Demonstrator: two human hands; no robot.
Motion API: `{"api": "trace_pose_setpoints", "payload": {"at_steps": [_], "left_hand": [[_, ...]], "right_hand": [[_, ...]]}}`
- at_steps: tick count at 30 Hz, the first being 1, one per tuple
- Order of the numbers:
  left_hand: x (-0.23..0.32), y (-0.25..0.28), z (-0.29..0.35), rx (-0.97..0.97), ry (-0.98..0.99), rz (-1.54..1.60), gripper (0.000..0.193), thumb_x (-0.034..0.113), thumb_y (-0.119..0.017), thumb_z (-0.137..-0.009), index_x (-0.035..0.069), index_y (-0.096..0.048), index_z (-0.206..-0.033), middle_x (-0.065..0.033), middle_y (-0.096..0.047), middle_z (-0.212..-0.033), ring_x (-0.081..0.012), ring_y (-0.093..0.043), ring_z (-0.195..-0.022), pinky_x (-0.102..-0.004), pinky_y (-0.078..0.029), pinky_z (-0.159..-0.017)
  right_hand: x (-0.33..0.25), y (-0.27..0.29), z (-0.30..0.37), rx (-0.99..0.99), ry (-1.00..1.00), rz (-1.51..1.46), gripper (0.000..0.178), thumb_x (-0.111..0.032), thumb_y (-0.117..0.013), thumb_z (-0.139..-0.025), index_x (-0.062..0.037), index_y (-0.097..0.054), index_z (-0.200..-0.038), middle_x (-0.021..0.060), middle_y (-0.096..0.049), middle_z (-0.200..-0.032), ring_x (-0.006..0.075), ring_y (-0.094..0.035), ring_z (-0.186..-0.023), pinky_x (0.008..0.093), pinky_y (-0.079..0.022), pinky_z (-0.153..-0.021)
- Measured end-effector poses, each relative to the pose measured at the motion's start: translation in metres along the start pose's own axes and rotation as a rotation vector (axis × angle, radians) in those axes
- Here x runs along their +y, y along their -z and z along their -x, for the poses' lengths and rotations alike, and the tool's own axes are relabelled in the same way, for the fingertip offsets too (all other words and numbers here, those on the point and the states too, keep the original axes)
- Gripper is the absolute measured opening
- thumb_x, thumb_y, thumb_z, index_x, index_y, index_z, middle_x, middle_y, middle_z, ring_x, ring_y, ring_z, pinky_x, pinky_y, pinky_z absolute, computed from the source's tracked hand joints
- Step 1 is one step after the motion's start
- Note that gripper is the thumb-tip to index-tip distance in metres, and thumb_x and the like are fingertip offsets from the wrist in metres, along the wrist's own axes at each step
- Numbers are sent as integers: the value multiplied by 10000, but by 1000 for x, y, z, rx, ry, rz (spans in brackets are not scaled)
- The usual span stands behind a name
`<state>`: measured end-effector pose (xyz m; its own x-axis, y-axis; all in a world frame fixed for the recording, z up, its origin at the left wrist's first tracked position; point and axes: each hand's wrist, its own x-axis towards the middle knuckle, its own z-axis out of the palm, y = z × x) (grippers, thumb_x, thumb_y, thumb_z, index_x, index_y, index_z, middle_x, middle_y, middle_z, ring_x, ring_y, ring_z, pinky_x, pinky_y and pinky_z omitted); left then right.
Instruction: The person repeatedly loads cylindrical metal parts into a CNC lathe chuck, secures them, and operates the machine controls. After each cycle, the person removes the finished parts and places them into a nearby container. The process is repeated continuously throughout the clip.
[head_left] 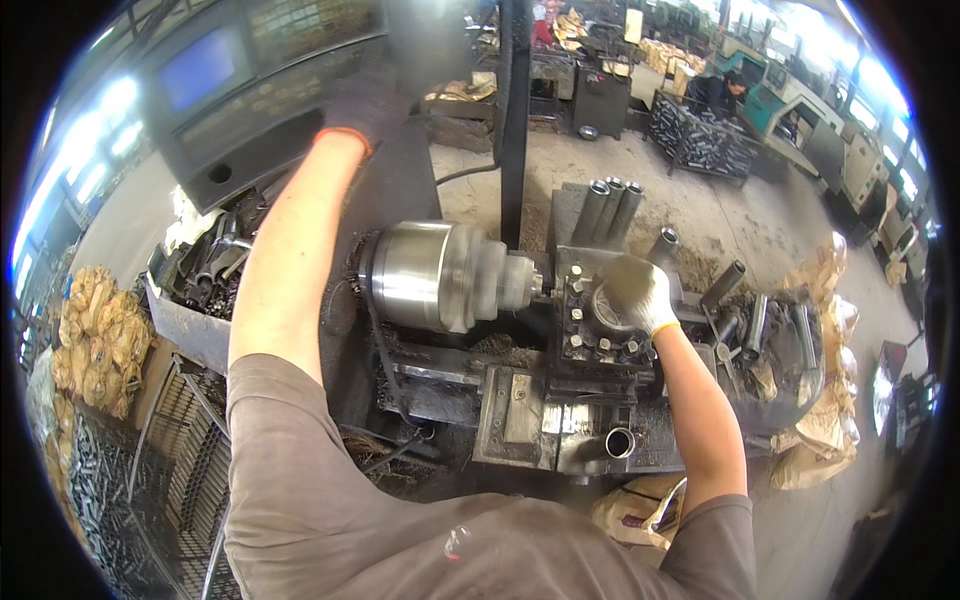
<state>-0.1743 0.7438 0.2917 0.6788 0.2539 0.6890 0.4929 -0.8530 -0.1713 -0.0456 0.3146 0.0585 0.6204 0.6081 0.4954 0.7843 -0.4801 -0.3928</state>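
Chuck [425,275] left of toolpost [588,331] (nearby)

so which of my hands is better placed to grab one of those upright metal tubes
Probably the right hand: it's at the tool post, close to the upright tubes. The left hand is up by the control panel, farther from them.

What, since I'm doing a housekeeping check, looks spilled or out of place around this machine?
Brown debris, possibly shavings, lies scattered on the floor beyond the tool post, as if spilled. One open tube also sits alone at the near side, apart from the cluster of tubes. Nothing looks plainly damaged.
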Motion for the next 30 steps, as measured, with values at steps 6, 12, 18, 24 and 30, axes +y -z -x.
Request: {"api": "trace_pose_setpoints", "payload": {"at_steps": [6,12,18,24,30], "left_hand": [[-4,-6,-21,-245,26,-96,738,688,-372,-1063,92,-622,-1419,-186,-571,-1542,-409,-574,-1389,-556,-466,-1118],[6,8,-10,-221,19,-167,846,786,-283,-1053,123,-582,-1484,-188,-549,-1582,-415,-546,-1428,-565,-440,-1149],[2,-8,-26,-158,-96,-206,807,744,-321,-1069,95,-610,-1450,-228,-608,-1497,-426,-596,-1352,-541,-491,-1082],[-9,3,11,93,-124,-74,647,621,-447,-1081,106,-632,-1425,-212,-652,-1433,-427,-656,-1254,-535,-526,-1031],[-101,61,126,237,389,145,603,581,-521,-1072,117,-643,-1438,-161,-587,-1554,-421,-610,-1356,-525,-500,-1096]], "right_hand": [[-13,9,9,11,-150,-128,317,-370,-690,-972,-119,-838,-1096,205,-776,-1013,382,-761,-903,443,-599,-829],[-27,19,15,-15,-190,-115,320,-358,-681,-984,-82,-827,-1054,171,-797,-1003,347,-777,-885,428,-606,-847],[-32,26,25,2,-193,-110,312,-355,-671,-989,-100,-835,-1063,160,-802,-1023,330,-783,-891,422,-611,-838],[-38,33,28,-36,-24,-78,266,-261,-671,-983,-96,-794,-1152,164,-786,-1065,394,-745,-974,428,-593,-856],[-33,32,26,-28,-189,-90,255,-276,-715,-973,-46,-800,-1040,223,-757,-957,414,-736,-878,449,-565,-783]]}}
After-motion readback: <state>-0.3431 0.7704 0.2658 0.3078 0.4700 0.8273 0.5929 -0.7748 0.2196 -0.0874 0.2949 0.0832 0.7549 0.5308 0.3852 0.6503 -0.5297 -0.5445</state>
